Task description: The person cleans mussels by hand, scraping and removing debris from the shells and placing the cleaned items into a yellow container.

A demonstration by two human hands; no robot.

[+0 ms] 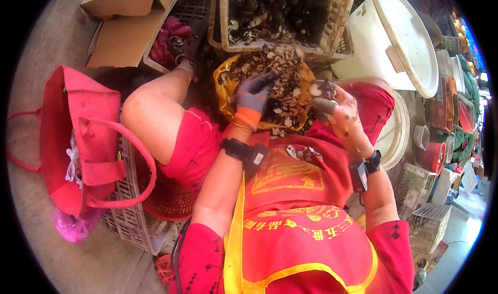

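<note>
My left hand point(253, 93), in a grey glove with an orange cuff, hangs over a yellow bag point(221, 95) full of brown and white peelings point(286, 87). Its dark fingertips are blurred, and I cannot tell whether they hold anything. At the bag's right edge, my right hand point(340, 109) holds a dark, partly peeled water chestnut point(326, 90) with a pale cut face. Dirty grey covers wrap some of its fingers. Beyond the bag, a dirty white plastic crate point(338, 17) holds many dark water chestnuts point(272, 6) and scraps. More peelings point(303, 152) lie on my red apron point(295, 231).
A red felt tote bag point(83, 138) rests on a plastic crate point(128, 204) to my left. Cardboard point(120, 37) lies over another crate at the upper left. A large white bucket point(373, 41) leans at the upper right, above a round white lid or tub point(395, 134).
</note>
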